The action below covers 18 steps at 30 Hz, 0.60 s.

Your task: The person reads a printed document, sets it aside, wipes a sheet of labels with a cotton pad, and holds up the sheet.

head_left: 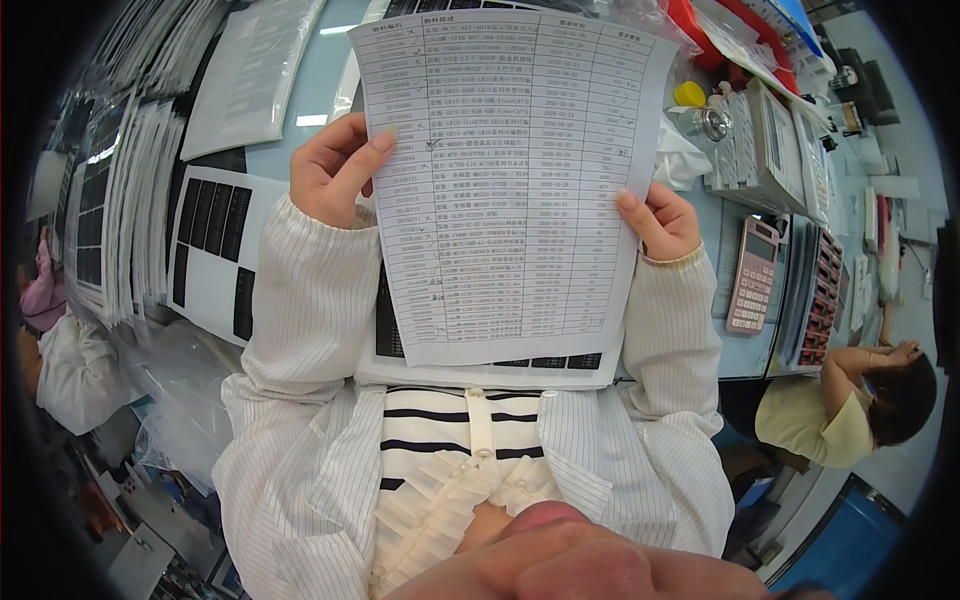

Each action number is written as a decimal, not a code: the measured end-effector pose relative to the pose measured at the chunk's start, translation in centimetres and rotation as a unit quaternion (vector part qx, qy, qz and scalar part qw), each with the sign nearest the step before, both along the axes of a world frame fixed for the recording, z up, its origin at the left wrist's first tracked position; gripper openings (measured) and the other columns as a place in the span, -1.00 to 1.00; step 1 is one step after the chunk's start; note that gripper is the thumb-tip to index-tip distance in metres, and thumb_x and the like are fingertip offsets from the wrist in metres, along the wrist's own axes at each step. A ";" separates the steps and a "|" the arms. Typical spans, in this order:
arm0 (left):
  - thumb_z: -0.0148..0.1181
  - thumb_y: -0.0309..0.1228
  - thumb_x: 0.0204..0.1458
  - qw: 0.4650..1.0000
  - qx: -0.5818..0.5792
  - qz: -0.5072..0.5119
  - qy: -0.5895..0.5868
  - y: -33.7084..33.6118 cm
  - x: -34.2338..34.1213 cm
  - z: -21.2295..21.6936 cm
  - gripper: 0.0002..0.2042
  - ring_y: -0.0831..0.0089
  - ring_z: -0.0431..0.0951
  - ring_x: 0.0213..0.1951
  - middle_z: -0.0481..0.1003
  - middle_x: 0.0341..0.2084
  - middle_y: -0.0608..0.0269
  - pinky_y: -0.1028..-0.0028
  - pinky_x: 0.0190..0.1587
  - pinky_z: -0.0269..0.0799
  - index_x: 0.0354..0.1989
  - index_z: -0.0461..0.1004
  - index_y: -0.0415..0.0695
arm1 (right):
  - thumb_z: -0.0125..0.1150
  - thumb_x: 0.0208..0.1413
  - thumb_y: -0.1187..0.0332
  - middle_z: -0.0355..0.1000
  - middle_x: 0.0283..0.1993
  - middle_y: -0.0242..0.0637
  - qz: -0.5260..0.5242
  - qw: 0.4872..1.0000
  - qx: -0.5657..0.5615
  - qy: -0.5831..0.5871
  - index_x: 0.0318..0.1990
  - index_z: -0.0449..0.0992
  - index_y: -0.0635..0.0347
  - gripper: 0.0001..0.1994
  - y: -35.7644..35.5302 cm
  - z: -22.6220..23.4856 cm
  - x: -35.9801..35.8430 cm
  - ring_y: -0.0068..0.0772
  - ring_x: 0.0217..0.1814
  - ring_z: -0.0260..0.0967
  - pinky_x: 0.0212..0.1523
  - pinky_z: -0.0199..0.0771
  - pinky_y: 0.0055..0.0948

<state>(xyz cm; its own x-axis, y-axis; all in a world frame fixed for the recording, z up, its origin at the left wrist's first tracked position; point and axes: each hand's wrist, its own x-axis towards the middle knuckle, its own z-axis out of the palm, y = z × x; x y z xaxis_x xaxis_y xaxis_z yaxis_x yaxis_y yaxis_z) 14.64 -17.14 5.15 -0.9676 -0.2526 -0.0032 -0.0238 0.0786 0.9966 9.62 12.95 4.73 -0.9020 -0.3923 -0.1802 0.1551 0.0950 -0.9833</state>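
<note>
One counter (315, 85) lies beneath a printed paper sheet (510, 200) — probably light, limp and easily creased, so best pinched at its side edges. It spans the gap between left hand (335, 170), fingers curled, pinching its left edge — and right hand (662, 222), similarly curled, pinching its right.

This looks like a shared workroom, part office and part light workshop: to the right of the printed sheet (520, 200) a pink calculator (752, 280) lies on the worktop (728, 208), with a red-and-black stack (822, 295) farther right. Left of the sheet are black-panelled sheets (213, 222) and thick piles (118, 215), and other people (822, 415) show on both sides.
</note>
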 end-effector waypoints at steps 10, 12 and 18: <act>0.09 -0.34 -0.12 1.000 0.025 -0.010 0.012 -0.1 -0.1 -0.2 -0.76 0.60 0.35 -0.58 0.47 -0.55 0.25 0.61 -0.52 0.21 -0.30 0.42 -0.23 | 0.08 -0.02 0.33 0.40 -0.30 -0.19 -0.001 1.000 -0.006 0.008 -0.17 0.36 0.40 -0.69 -0.2 -0.1 0.1 -0.53 -0.31 0.33 -0.25 0.31 -0.60; 0.09 -0.35 -0.12 1.000 0.011 -0.006 0.007 -0.1 -0.1 -0.2 -0.76 0.60 0.35 -0.58 0.47 -0.55 0.26 0.62 -0.52 0.21 -0.31 0.42 -0.24 | 0.08 -0.02 0.33 0.40 -0.30 -0.19 0.000 1.000 -0.011 0.005 -0.17 0.36 0.40 -0.69 -0.1 -0.1 0.0 -0.53 -0.31 0.33 -0.25 0.31 -0.60; 0.09 -0.35 -0.12 1.000 0.003 0.001 0.010 0.0 -0.1 -0.2 -0.76 0.60 0.36 -0.57 0.47 -0.55 0.26 0.61 -0.52 0.22 -0.31 0.42 -0.24 | 0.08 -0.02 0.34 0.40 -0.30 -0.17 -0.001 1.000 -0.017 0.001 -0.17 0.36 0.40 -0.69 -0.1 -0.2 0.0 -0.51 -0.31 0.34 -0.25 0.32 -0.58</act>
<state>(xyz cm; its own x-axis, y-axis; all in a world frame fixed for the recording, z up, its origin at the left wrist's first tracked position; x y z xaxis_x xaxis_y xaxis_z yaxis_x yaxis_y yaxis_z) 14.53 -17.15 4.95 -0.9667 -0.2554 0.0148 -0.0041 0.0733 0.9973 9.59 12.81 4.51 -0.9029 -0.3971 -0.1645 0.1527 0.0613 -0.9864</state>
